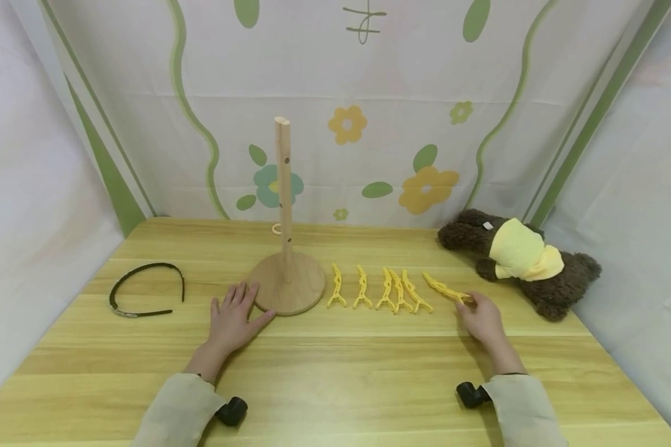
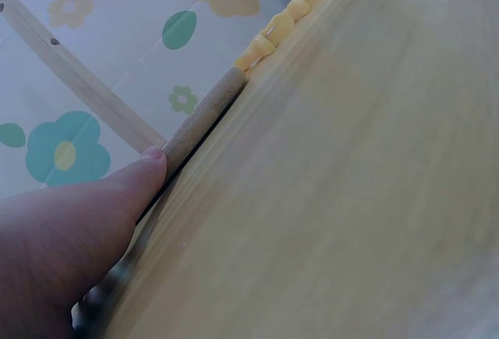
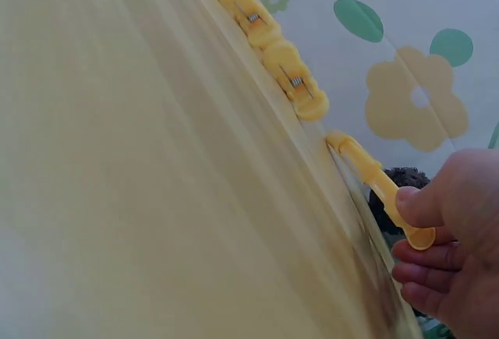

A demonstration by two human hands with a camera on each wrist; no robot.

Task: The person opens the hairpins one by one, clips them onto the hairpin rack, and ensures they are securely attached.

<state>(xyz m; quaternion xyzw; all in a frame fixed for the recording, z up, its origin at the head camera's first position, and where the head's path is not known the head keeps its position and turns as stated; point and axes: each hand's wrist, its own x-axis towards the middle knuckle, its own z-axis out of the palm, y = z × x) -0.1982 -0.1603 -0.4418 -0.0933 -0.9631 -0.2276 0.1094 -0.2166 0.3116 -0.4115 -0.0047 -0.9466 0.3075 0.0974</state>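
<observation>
My left hand (image 1: 233, 315) rests palm down on the table with its fingers spread. Its fingertips and thumb (image 2: 148, 164) touch the rim of a round wooden base (image 1: 307, 292), from which an upright post (image 1: 286, 186) rises. My right hand (image 1: 483, 318) pinches the forked end of a yellow alligator hair clip (image 3: 374, 179) between thumb and fingers. That clip lies slantwise, its far tip pointing left and away from me. Several more yellow hair clips (image 1: 363, 288) stand in a row between the base and the right hand, some overlapping.
A black braided headband (image 1: 145, 267) lies at the left. Behind the post sits a small pale ring (image 1: 276, 229). At the back right a brown plush bear (image 1: 559, 285) in a yellow shirt lies on its side. A flowered cloth (image 1: 335, 74) hangs behind the table (image 1: 335, 385).
</observation>
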